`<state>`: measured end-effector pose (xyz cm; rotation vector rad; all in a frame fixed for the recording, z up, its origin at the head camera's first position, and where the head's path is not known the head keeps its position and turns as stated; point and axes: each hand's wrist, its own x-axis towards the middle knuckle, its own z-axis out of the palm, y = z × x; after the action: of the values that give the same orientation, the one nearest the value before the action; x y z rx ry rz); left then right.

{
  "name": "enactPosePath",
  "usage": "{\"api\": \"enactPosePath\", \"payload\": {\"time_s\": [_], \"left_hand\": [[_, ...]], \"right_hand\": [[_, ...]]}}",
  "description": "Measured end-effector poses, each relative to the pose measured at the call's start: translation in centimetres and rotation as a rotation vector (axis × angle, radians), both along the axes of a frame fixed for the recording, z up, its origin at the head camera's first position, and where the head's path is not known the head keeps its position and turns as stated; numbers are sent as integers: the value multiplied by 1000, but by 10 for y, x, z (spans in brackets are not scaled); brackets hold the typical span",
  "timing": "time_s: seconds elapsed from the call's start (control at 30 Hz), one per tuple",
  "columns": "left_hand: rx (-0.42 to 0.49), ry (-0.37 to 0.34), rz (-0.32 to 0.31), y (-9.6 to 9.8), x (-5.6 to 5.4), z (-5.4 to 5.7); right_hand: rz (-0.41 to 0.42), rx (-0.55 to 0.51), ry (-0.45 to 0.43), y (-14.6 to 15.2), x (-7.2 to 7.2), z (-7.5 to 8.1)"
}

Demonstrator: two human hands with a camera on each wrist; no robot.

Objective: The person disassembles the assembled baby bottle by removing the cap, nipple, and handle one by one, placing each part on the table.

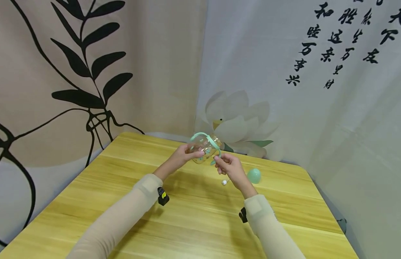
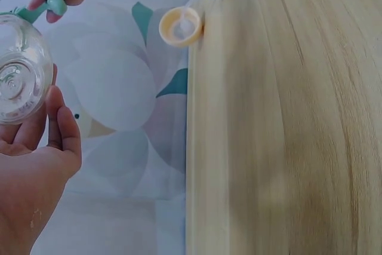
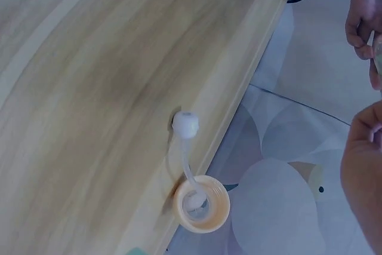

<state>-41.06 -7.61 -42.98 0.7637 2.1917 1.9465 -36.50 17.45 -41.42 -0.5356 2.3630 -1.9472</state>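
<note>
A clear baby bottle (image 1: 200, 146) with a mint-green handle ring is held up tilted over the far part of the table, its neck toward the right. My left hand (image 1: 182, 157) grips its body from the left, thumb along the near side. With thumb and fingers, my right hand (image 1: 232, 168) pinches the lower end of the green handle. In the left wrist view, the rounded green handle tip (image 2: 57, 4) pokes out beside the right fingers, and the bottle's round base (image 2: 13, 82) faces the camera.
On the table (image 1: 194, 216), right of the bottle, lies a mint-green dome cap (image 1: 254, 176). Near it is a pale orange screw collar (image 3: 222, 205) with a clear straw ending in a white weight (image 3: 186, 125). Printed curtains (image 1: 168, 72) stand behind the table's far edge.
</note>
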Motion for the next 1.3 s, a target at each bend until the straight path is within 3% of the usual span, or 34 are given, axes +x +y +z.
{"api": "enactPosePath", "payload": {"time_s": [0.53,1.07,1.3], "left_hand": [[-17,-14,17,-14,0,-4],[-3,-5,35,-10,-4,-3],[-4,4,33,-11,-1,0]], "right_hand": [[-24,-105,4,-4,-6,-1],[-81,-328,-60,-13,-9,-6],[-78,-381,-66,-16,-8,-7]]}}
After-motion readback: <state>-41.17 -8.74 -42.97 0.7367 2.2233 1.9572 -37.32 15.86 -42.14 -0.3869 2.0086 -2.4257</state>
